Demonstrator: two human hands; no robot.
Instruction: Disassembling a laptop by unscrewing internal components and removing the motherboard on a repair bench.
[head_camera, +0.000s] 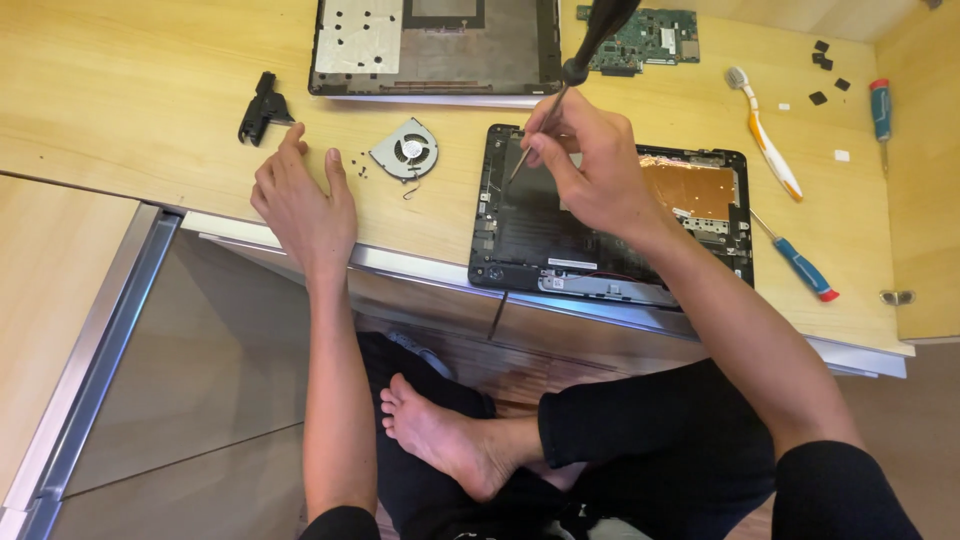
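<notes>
An opened black laptop base (520, 240) with its battery and a copper-coloured plate lies at the wooden platform's front edge. My right hand (590, 165) grips a black-handled screwdriver (590, 45), its thin tip down at the base's upper left corner. My left hand (300, 195) rests flat on the wood, fingers apart and holding nothing. Just right of it lie a few tiny black screws (357, 165) and a grey round cooling fan (405, 150).
A detached laptop cover (340, 50) lies at the back, a green circuit board (650, 35) beside it. A black hinge piece (262, 105) sits far left. A toothbrush (765, 135), two blue-handled screwdrivers (800, 265) (880, 110) and small black bits (822, 60) lie right.
</notes>
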